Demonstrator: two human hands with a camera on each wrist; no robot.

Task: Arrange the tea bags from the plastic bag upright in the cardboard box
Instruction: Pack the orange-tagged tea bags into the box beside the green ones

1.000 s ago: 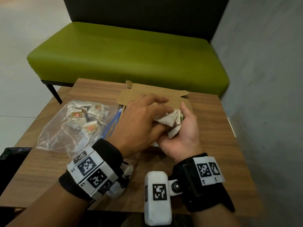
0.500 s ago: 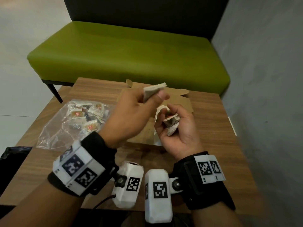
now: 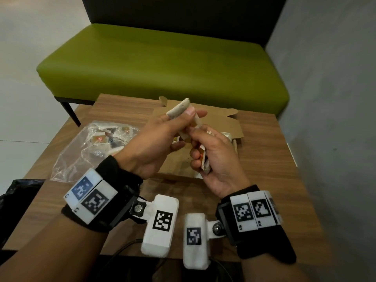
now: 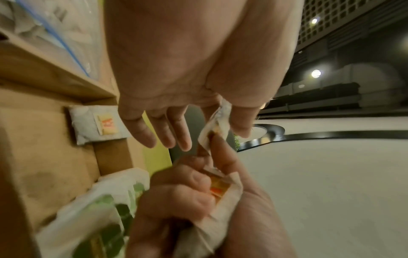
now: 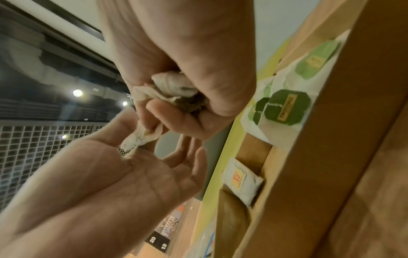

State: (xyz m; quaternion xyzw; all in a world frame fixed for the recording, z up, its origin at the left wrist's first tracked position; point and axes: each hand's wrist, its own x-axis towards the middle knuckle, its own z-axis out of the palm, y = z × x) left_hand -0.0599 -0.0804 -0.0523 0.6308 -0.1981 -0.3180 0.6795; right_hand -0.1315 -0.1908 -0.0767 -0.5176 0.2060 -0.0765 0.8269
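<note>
My left hand (image 3: 184, 119) pinches one pale tea bag (image 3: 179, 110) between thumb and forefinger, raised above the open cardboard box (image 3: 227, 127); its other fingers are spread. My right hand (image 3: 200, 148), just below, grips a small bunch of tea bags (image 3: 204, 162), and its forefinger touches the lower end of the pinched bag (image 4: 217, 124). One tea bag (image 4: 100, 126) with an orange tag leans in the box, also seen as the tagged bag (image 5: 240, 179). The clear plastic bag (image 3: 91, 148) with more tea bags lies left of the box.
The box sits on a small wooden table (image 3: 264, 169). A white packet with green print (image 5: 284, 106) stands in the box. A green bench (image 3: 162, 64) is behind the table, a grey wall (image 3: 329, 98) to the right and a black bag (image 3: 18, 192) at the left edge.
My left hand pulled one tea bag out of the bunch in my right hand and lifted it. Now it holds it higher, and my right forefinger has come up to its lower end.
</note>
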